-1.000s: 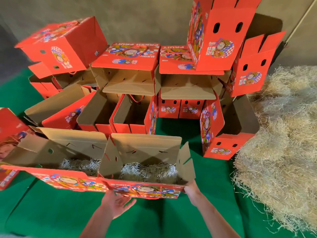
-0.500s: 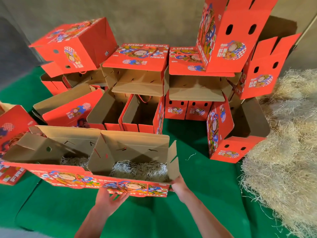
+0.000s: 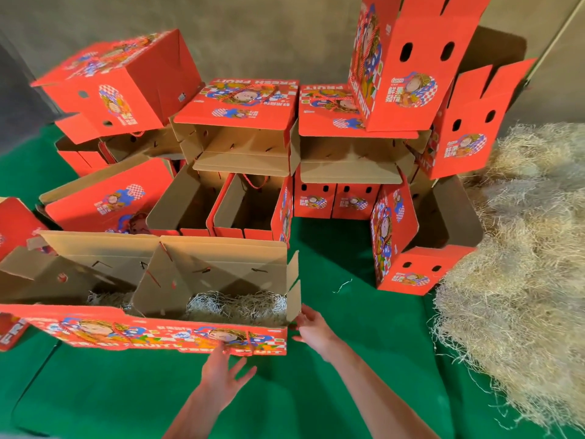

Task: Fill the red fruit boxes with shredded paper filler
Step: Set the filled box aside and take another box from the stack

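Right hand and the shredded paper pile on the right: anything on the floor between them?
Head view: between the right hand and the shredded paper pile lies only bare green mat, with one stray paper strand farther back.

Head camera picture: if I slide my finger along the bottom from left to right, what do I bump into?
Left hand → right hand → bare green cloth → big pile of shredded paper filler.

Head view, forward-down, near open box [image 3: 218, 280]
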